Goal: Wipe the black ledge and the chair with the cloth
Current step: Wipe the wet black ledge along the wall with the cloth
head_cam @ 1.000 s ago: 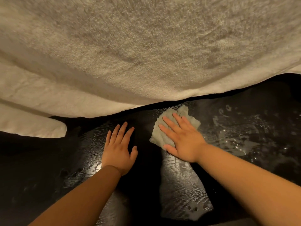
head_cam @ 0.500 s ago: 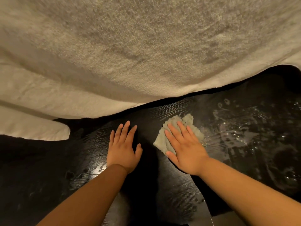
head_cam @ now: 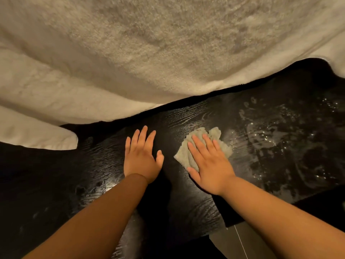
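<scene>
Far left: white pillow corner (head_cam: 46,139) pokes out over the dark surface, sits under the big fluffy blanket (head_cam: 149,53) that fills the whole top of the view and hangs over the back edge of the ledge

Black ledge (head_cam: 186,120) runs across the middle, glossy wood grain, glare patches near the lower left and wet-looking smears and droplets on its right part

Left hand (head_cam: 141,157) lies flat on the ledge, palm down, fingers (head_cam: 142,135) spread and straight, pointing toward the blanket, thumb out to the right, nothing under it or in it. Bare forearm comes in from bottom left

Dark gap of bare ledge between the two hands, they don't touch

Right hand (head_cam: 211,165) also flat, palm down, fingers extended and slightly apart, pressing on the cloth (head_cam: 216,135), not gripping it. Cloth is a small crumpled pale grey-green rag, lies flat on the ledge under the fingers and front of the palm; its far edge sticks out past the fingertips, its right edge shows beside the little finger, its left corner shows near the thumb. Heel of the hand is off the cloth, on the ledge. Right forearm comes in from bottom right

Right of the cloth: wet streaks and shiny drops on the ledge, just beside the rag and spreading to the right edge

Bottom right: front edge of the ledge, then grey tiled floor (head_cam: 248,240) with a pale grout line below it
</scene>
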`<action>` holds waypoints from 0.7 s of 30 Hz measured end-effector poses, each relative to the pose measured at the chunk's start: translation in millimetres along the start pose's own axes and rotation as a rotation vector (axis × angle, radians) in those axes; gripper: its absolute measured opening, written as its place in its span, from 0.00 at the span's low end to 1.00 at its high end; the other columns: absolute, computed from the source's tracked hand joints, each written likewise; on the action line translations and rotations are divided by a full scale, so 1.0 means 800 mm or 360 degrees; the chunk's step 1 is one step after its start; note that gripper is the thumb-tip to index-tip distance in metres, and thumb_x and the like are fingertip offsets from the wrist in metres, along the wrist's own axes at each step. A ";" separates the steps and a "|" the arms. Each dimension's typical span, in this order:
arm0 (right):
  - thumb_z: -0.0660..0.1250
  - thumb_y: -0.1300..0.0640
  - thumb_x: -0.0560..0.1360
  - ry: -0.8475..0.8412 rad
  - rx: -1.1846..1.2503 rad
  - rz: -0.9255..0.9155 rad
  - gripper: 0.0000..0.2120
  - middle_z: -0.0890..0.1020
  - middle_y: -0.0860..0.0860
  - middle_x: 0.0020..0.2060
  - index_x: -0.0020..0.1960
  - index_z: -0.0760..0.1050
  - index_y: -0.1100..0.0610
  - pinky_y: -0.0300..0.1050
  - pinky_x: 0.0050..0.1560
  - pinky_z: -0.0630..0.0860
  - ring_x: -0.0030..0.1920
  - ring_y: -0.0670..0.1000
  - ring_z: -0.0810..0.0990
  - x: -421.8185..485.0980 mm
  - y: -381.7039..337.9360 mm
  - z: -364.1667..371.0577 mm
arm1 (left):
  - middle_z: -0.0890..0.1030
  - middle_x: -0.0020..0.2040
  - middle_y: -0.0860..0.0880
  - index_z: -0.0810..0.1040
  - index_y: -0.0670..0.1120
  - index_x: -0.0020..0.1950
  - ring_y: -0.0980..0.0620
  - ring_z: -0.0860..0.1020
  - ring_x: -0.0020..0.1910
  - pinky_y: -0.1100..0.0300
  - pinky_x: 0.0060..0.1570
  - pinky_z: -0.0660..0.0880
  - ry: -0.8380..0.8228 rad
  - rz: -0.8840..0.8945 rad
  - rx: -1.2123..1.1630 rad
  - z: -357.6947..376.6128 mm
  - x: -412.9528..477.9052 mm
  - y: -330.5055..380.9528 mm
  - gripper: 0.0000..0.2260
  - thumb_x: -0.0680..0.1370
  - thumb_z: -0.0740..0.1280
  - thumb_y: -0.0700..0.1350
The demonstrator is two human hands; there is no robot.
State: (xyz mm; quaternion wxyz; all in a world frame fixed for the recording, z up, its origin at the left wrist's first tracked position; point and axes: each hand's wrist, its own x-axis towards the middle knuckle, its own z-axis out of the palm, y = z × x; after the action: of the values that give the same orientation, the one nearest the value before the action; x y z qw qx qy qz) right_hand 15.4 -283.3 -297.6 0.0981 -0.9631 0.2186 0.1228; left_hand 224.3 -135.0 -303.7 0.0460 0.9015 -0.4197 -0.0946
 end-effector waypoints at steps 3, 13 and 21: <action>0.50 0.32 0.80 0.0036 -0.0043 -0.0136 0.38 0.52 0.53 0.83 0.83 0.53 0.52 0.64 0.80 0.48 0.82 0.60 0.44 0.016 0.026 -0.001 | 0.59 0.84 0.47 0.64 0.52 0.82 0.43 0.56 0.83 0.40 0.82 0.51 0.0021 0.0032 -0.0025 -0.002 -0.002 -0.001 0.32 0.78 0.56 0.59; 0.47 0.35 0.81 0.0200 0.0072 0.0336 0.37 0.49 0.55 0.83 0.84 0.52 0.54 0.65 0.80 0.46 0.82 0.61 0.41 -0.004 -0.014 0.011 | 0.55 0.85 0.49 0.59 0.54 0.84 0.45 0.51 0.84 0.42 0.82 0.47 0.0008 0.0030 -0.0018 -0.003 -0.003 -0.002 0.32 0.80 0.54 0.60; 0.48 0.31 0.80 0.0192 -0.0030 0.0207 0.39 0.55 0.56 0.82 0.83 0.55 0.54 0.65 0.80 0.48 0.82 0.63 0.46 0.001 0.041 0.012 | 0.55 0.85 0.48 0.60 0.53 0.84 0.45 0.52 0.84 0.41 0.82 0.49 0.0040 0.0051 -0.0007 -0.004 -0.006 -0.005 0.32 0.80 0.53 0.61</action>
State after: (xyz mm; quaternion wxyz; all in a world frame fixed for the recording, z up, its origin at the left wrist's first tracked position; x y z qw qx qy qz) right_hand -0.3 -310.0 -311.7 0.0674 -0.9534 0.2851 0.0728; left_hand 224.4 -128.7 -300.8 0.0548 0.8958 -0.4332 -0.0835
